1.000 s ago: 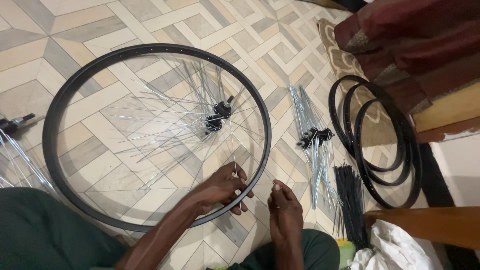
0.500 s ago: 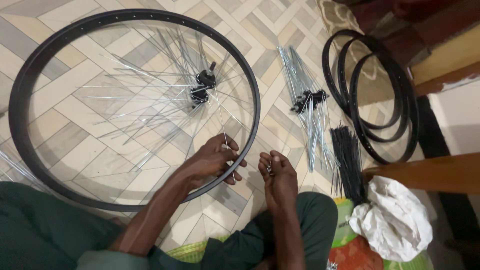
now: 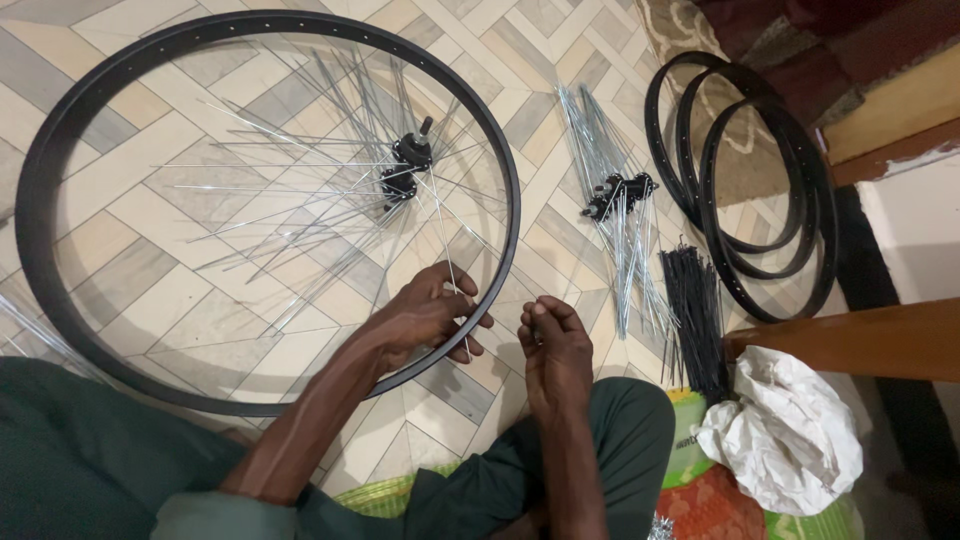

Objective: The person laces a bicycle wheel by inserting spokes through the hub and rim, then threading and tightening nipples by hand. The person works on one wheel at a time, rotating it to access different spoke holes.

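Head view: left hand (image 3: 425, 320) now pinching spoke (image 3: 447, 245) at rim (image 3: 60, 150), centre frame; right hand (image 3: 553, 345) moved closer, fingers clenched on small part, unclear what; lacing ongoing.

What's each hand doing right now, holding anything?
Left hand: closed on a spoke at the black rim.
Right hand: fingers pinched together; what they hold is too small to tell.

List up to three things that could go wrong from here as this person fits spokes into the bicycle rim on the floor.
1. The loose silver spokes fan out unfastened from the hub; they might tangle or bend.
2. The left hand pinches one thin spoke at the black rim; it could slip out of place.
3. The right hand seems to pinch something tiny, easily lost on the patterned floor.
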